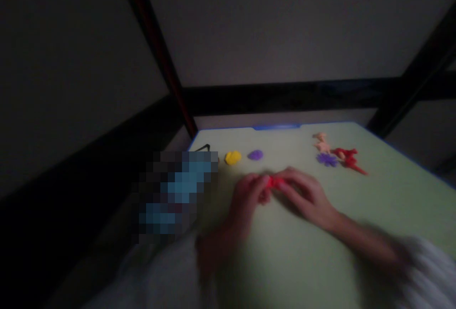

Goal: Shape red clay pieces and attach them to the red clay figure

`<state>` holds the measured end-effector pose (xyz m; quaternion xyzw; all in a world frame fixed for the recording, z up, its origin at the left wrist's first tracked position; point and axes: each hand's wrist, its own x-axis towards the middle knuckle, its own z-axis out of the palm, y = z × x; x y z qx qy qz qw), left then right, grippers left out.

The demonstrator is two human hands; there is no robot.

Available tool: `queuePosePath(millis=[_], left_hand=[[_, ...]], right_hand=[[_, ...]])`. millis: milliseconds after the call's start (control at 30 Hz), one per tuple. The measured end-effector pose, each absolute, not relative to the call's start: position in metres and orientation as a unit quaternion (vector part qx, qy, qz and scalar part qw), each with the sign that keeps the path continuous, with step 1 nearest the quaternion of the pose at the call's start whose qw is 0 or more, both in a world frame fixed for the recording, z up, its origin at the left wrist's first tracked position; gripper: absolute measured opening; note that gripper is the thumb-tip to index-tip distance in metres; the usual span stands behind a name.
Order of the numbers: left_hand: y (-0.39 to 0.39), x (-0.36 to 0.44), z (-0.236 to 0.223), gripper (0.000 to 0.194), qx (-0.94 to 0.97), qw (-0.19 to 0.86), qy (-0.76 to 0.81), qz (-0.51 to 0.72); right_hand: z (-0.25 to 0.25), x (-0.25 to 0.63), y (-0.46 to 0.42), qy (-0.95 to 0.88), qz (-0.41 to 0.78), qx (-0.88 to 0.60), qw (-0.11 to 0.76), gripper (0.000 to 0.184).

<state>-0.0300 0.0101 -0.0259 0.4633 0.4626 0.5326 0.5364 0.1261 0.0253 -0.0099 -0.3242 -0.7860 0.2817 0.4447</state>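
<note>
The picture is dim and blurred. My left hand (247, 195) and my right hand (306, 195) meet over a pale green table (392, 204), both with fingers curled round a small red piece (275, 182) pinched between them. What the piece is I cannot make out. Both wrists come out of white sleeves at the bottom of the view.
Behind the hands lie a yellow lump (232, 157) and a purple lump (255, 155). At the back right sit a pale pink figure (322, 143), a flat purple shape (327, 159) and a red figure (349, 158). A pixelated patch covers the table's left edge. Dark frame bars surround the table.
</note>
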Motion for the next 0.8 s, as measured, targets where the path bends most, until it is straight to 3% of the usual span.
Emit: queuePosePath(millis=[133, 367, 633, 800], left_hand=[[0.01, -0.029, -0.024, 0.02, 0.471, 0.536, 0.45, 0.537], [0.013, -0.028, -0.022, 0.013, 0.501, 0.545, 0.423, 0.522], [0.01, -0.025, -0.013, 0.017, 0.516, 0.537, 0.418, 0.52], [0.009, -0.025, -0.009, 0.016, 0.547, 0.48, 0.452, 0.516]], right_hand=[[-0.011, 0.124, 0.026, -0.739, 0.341, -0.35, 0.464, 0.018], [-0.015, 0.117, 0.031, -0.579, 0.543, -0.353, 0.494, 0.023], [-0.018, 0.115, 0.032, -0.514, 0.619, -0.323, 0.499, 0.027], [-0.017, 0.114, 0.034, -0.462, 0.645, -0.314, 0.522, 0.026]])
